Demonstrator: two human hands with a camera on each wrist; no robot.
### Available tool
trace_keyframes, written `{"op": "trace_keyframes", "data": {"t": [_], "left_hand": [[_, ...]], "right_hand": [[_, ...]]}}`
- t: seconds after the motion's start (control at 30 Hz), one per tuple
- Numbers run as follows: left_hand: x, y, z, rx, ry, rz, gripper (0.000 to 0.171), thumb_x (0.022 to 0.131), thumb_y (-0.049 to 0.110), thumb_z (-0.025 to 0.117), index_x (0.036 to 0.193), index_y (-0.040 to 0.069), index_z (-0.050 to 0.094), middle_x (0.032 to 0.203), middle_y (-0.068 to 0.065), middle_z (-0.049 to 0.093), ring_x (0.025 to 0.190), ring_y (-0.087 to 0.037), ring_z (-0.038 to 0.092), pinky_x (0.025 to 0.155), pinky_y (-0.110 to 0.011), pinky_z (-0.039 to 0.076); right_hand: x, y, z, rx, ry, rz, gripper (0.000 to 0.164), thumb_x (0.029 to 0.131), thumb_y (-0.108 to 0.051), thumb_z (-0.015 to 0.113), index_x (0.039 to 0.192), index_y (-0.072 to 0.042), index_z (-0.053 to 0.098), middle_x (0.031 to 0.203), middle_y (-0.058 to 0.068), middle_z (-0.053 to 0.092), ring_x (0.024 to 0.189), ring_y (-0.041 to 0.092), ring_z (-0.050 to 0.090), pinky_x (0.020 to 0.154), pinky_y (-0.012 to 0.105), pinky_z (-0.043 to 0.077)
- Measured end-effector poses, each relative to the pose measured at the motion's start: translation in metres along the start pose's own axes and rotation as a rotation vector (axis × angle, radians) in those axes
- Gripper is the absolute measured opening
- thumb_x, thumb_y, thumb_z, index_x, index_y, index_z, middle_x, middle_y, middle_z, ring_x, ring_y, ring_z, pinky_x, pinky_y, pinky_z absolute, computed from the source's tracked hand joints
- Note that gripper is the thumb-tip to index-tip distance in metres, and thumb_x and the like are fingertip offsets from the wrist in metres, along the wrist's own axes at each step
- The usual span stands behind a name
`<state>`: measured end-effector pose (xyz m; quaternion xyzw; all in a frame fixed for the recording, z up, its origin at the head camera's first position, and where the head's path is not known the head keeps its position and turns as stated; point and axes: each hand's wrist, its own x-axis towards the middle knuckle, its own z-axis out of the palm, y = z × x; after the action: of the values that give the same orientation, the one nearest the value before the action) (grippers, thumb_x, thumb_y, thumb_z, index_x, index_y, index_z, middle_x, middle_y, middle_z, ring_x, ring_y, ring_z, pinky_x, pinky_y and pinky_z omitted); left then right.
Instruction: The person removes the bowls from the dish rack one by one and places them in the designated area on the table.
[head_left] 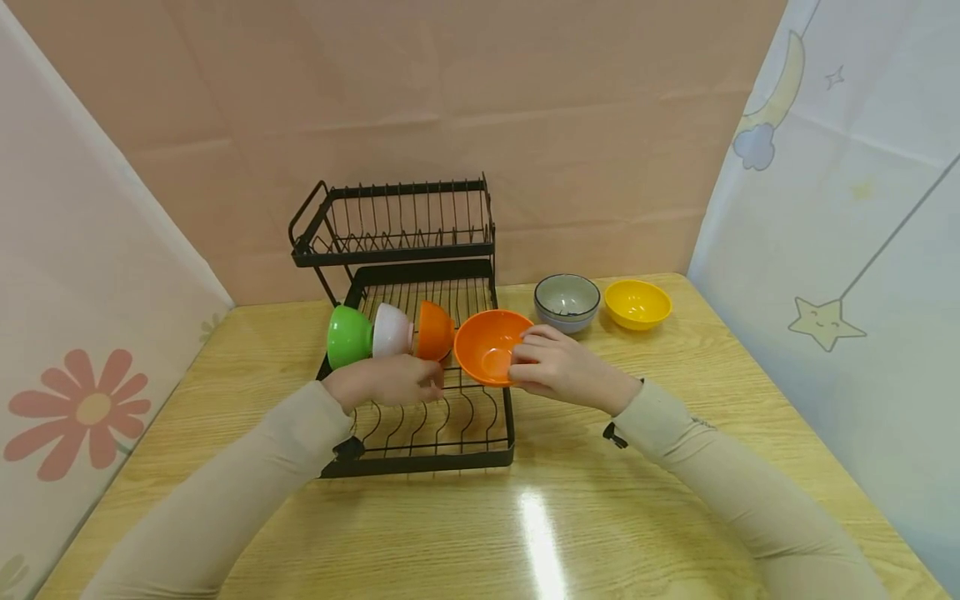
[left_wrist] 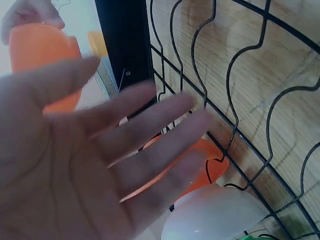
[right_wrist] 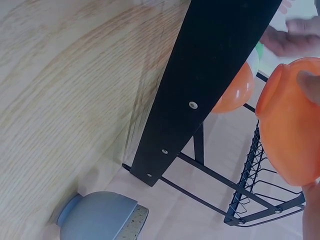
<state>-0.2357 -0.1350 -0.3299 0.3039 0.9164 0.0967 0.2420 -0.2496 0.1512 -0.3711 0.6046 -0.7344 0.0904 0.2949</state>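
Note:
My right hand point(head_left: 558, 362) pinches the right rim of an orange bowl point(head_left: 480, 337), which is held over the right side of a black dish rack point(head_left: 420, 462) with its mouth tipped toward me. In the right wrist view, fingers show on both sides of that bowl point(right_wrist: 290, 130). My left hand point(head_left: 386, 379) hovers over the rack, its fingers spread in the left wrist view. Just behind it, a green bowl point(head_left: 347, 337), a whitish bowl point(head_left: 390, 331) and a second orange bowl point(head_left: 433, 329) stand on their sides in a row on the rack's lower tier.
Right of the rack, grey bowls point(head_left: 567, 321) with dark rims sit nested on the wooden table point(head_left: 645, 508). Beside them is a yellow bowl point(head_left: 637, 306). The rack's upper tier point(head_left: 405, 254) rises at the back, near a pinkish cloth backdrop point(head_left: 600, 167).

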Motion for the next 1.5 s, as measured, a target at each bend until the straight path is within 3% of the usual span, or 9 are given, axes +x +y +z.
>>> {"op": "trace_keyframes", "data": {"t": [0.13, 0.27, 0.63, 0.73, 0.87, 1.0, 1.13, 1.3, 1.5], "left_hand": [[-0.003, 0.001, 0.003, -0.017, -0.179, -0.046, 0.031, 0.100, 0.036, 0.052, 0.122, 0.015, 0.058, 0.120, -0.003, 0.063, 0.111, -0.021, 0.058, 0.097, -0.043, 0.046], [-0.008, 0.003, 0.002, -0.037, -0.276, -0.096, 0.042, 0.100, 0.041, 0.049, 0.133, 0.015, 0.053, 0.136, -0.007, 0.055, 0.126, -0.027, 0.050, 0.104, -0.048, 0.041], [-0.010, 0.004, -0.001, -0.032, -0.295, -0.094, 0.048, 0.101, 0.041, 0.047, 0.140, 0.012, 0.047, 0.141, -0.009, 0.051, 0.131, -0.029, 0.047, 0.107, -0.050, 0.037], [-0.009, 0.005, -0.002, -0.021, -0.291, -0.086, 0.049, 0.101, 0.042, 0.047, 0.140, 0.012, 0.048, 0.141, -0.009, 0.051, 0.131, -0.028, 0.047, 0.108, -0.049, 0.037], [-0.010, 0.005, -0.003, -0.016, -0.287, -0.095, 0.048, 0.101, 0.043, 0.047, 0.139, 0.014, 0.049, 0.140, -0.008, 0.053, 0.130, -0.027, 0.048, 0.107, -0.048, 0.038], [-0.011, 0.005, -0.003, -0.016, -0.278, -0.098, 0.047, 0.100, 0.043, 0.048, 0.138, 0.015, 0.050, 0.139, -0.007, 0.054, 0.129, -0.026, 0.049, 0.106, -0.047, 0.039], [-0.011, 0.005, -0.002, -0.016, -0.273, -0.094, 0.046, 0.100, 0.042, 0.048, 0.138, 0.015, 0.050, 0.138, -0.007, 0.055, 0.129, -0.026, 0.049, 0.107, -0.047, 0.039], [-0.012, 0.005, -0.003, -0.013, -0.273, -0.089, 0.046, 0.101, 0.041, 0.048, 0.138, 0.016, 0.050, 0.138, -0.007, 0.055, 0.130, -0.026, 0.049, 0.107, -0.047, 0.038], [-0.012, 0.006, -0.003, -0.016, -0.279, -0.086, 0.045, 0.101, 0.041, 0.047, 0.138, 0.015, 0.050, 0.139, -0.008, 0.055, 0.130, -0.026, 0.049, 0.108, -0.047, 0.038]], "right_hand": [[0.001, 0.000, -0.001, -0.003, 0.004, -0.004, 0.012, 0.097, -0.021, 0.059, 0.089, -0.014, 0.065, 0.088, 0.000, 0.067, 0.088, 0.017, 0.062, 0.097, 0.040, 0.046], [0.003, 0.000, -0.001, -0.001, 0.009, -0.003, 0.014, 0.098, -0.023, 0.059, 0.089, -0.014, 0.066, 0.088, 0.000, 0.067, 0.088, 0.017, 0.063, 0.097, 0.041, 0.045], [-0.007, 0.007, -0.012, -0.034, 0.045, 0.040, 0.010, 0.091, -0.020, 0.069, 0.086, -0.014, 0.063, 0.086, 0.000, 0.065, 0.085, 0.023, 0.060, 0.091, 0.044, 0.046], [-0.017, 0.014, -0.023, -0.073, 0.054, 0.083, 0.020, 0.098, -0.027, 0.059, 0.086, -0.012, 0.063, 0.084, 0.002, 0.064, 0.083, 0.024, 0.059, 0.090, 0.045, 0.046], [-0.030, 0.030, -0.043, -0.120, 0.088, 0.168, 0.036, 0.103, -0.034, 0.043, 0.087, -0.009, 0.063, 0.083, 0.005, 0.061, 0.081, 0.026, 0.057, 0.089, 0.047, 0.045], [-0.043, 0.051, -0.065, -0.179, 0.099, 0.267, 0.014, 0.090, -0.016, 0.070, 0.087, -0.006, 0.059, 0.084, 0.008, 0.059, 0.080, 0.029, 0.055, 0.086, 0.048, 0.043], [-0.059, 0.070, -0.079, -0.255, 0.051, 0.420, 0.029, 0.072, -0.001, 0.081, 0.089, -0.005, 0.058, 0.084, 0.011, 0.060, 0.080, 0.032, 0.056, 0.086, 0.051, 0.042], [-0.074, 0.085, -0.085, -0.283, -0.047, 0.637, 0.032, 0.074, -0.004, 0.081, 0.099, -0.001, 0.061, 0.092, 0.019, 0.064, 0.084, 0.038, 0.059, 0.084, 0.055, 0.041], [-0.086, 0.096, -0.083, -0.270, -0.276, 0.828, 0.036, 0.082, -0.012, 0.077, 0.111, -0.001, 0.059, 0.110, 0.026, 0.066, 0.103, 0.043, 0.060, 0.085, 0.061, 0.042]]}}
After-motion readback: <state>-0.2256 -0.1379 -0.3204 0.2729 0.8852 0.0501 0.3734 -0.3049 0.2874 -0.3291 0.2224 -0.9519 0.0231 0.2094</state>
